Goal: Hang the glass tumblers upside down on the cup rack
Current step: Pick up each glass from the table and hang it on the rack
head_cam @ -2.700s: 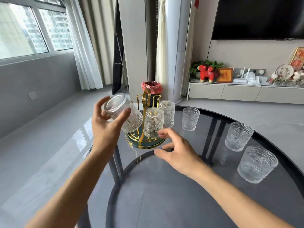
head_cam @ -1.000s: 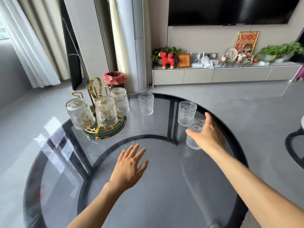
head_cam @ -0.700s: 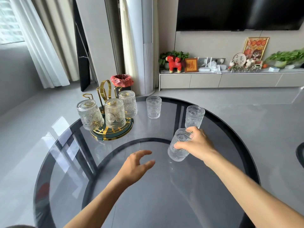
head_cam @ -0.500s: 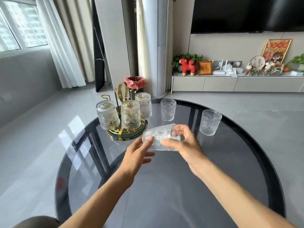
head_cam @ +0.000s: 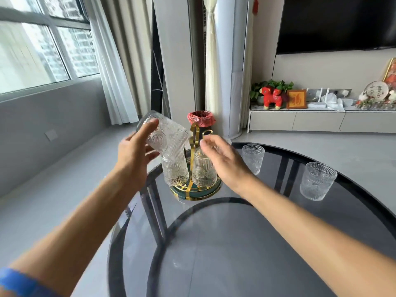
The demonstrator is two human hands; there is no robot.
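My left hand (head_cam: 134, 151) grips a ribbed glass tumbler (head_cam: 165, 133), tilted with its base up and to the left, just above and left of the gold cup rack (head_cam: 194, 138). The rack stands on a round green and gold base (head_cam: 194, 192) at the table's far left. Two tumblers hang upside down on it: one (head_cam: 175, 172) on the left, one (head_cam: 202, 173) in front. My right hand (head_cam: 222, 161) hovers with fingers spread in front of the rack's right side and hides what is behind it. Two upright tumblers (head_cam: 252, 158) (head_cam: 317, 183) stand on the glass to the right.
The round dark glass table (head_cam: 235, 243) has a black frame beneath. A bin with a red liner (head_cam: 200, 118) stands on the floor behind the rack. A low cabinet (head_cam: 321, 121) with ornaments runs along the far wall.
The tumbler passed from my right hand to my left, which lifted it up and left to the rack. My right hand let go and moved to the rack's right side.
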